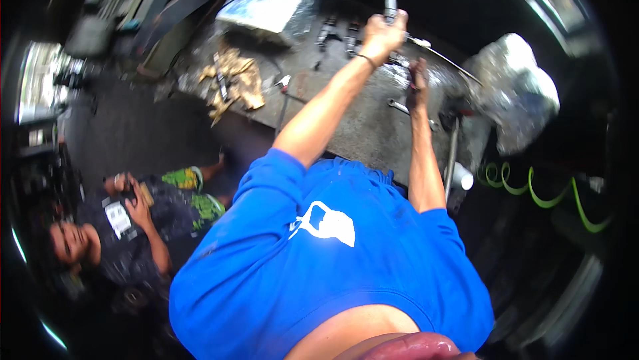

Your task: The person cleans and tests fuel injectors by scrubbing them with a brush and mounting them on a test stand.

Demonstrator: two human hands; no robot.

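At the far side of the workbench, my left hand (385,35) is closed around a stepped, silvery, injector-like metal part (390,1). The part stands nearly upright out of the top of my fist. My right hand (418,83) is held over the bench to the right, seen edge-on, its fingers stretched out and nothing visible in them. A wrench (399,105) lies on the bench just beside it. Left of my left hand are two dark metal parts (326,30) of similar shape. A long thin rod (452,67) slants across the bench beyond my right hand.
A plastic-wrapped box (263,7) sits at the back left, near crumpled brown paper (236,80) with a tool on it. Clear plastic bags (516,90) bulge at the right, above a green coiled hose (532,190). Another person (133,227) is at the lower left.
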